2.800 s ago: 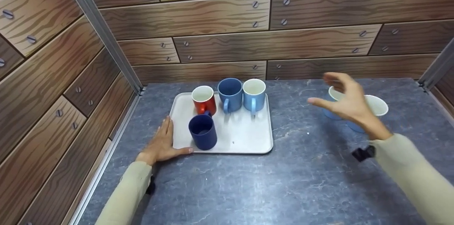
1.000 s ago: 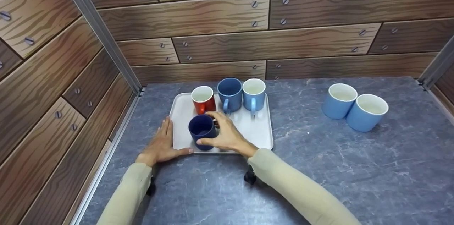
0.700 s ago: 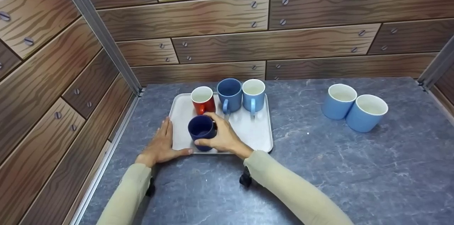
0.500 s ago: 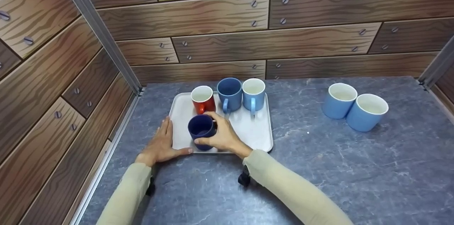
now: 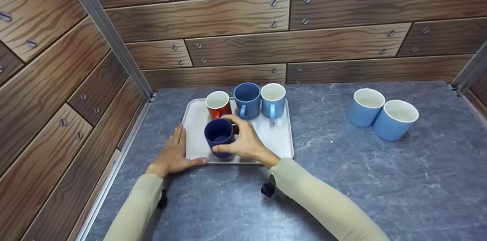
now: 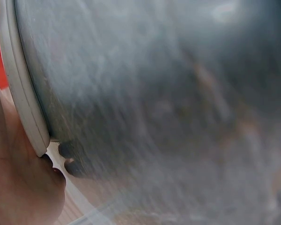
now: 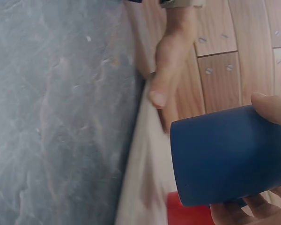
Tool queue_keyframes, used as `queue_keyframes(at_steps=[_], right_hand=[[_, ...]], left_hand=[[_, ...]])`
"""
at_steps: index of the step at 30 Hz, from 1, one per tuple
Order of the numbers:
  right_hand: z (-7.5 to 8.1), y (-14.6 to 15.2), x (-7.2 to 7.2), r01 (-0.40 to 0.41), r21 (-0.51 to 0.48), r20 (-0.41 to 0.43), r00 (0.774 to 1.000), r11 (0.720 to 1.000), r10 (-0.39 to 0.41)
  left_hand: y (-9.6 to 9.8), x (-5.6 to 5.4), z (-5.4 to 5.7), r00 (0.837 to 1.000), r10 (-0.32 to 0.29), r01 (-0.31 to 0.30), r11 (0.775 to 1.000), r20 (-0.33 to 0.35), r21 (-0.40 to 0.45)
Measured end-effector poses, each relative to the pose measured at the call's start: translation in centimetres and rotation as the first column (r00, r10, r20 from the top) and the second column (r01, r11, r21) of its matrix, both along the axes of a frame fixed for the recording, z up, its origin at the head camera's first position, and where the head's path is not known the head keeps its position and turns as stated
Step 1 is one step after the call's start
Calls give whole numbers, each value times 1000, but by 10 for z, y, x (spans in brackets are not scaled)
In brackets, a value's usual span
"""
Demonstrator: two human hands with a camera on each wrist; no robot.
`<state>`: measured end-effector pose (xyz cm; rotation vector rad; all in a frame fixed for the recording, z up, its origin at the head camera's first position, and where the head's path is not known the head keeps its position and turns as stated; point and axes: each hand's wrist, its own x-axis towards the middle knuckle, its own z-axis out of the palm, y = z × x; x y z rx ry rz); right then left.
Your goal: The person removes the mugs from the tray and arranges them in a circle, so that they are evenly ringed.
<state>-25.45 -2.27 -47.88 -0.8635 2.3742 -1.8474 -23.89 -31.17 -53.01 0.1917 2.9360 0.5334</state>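
My right hand [image 5: 247, 140] grips a dark blue mug [image 5: 221, 134], thumb on the near side and fingers at the far side by its handle. In the right wrist view the mug [image 7: 225, 154] looks slightly raised off the white tray [image 5: 266, 148]. My left hand [image 5: 173, 155] rests against the tray's front left corner, fingers straight along the left edge and thumb at the front edge. Behind the dark blue mug stand a red mug [image 5: 224, 111], a medium blue mug [image 5: 251, 105] and a light blue mug [image 5: 278, 107], all upright on the tray.
Two light blue mugs, one farther back [image 5: 361, 114] and one nearer [image 5: 390, 125], stand side by side on the grey marbled table [image 5: 323, 180] at the right. Wood-patterned walls [image 5: 228, 51] with metal corner posts [image 5: 110, 32] enclose the back and sides.
My right hand came from the mugs at right and took hold of the dark blue mug. It has just shifted slightly up and right with it. The left hand stayed put.
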Motion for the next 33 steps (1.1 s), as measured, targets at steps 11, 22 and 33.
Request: queue_keyframes(at_steps=[11,22,33], right_hand=[[22,29,6,-11,-11,-57,998,1000,11],[35,74,16,25,-3,-90,996,1000,-25],[34,131,24,109,6,-94,990,994,-108]], left_hand=[[-1,1,1,1000,-5,5,1000,-26,-4],[-1,2,-2,1000,13,-13,1000,2,1],[1,-1,-2,1000,13,-13,1000,19,-5]])
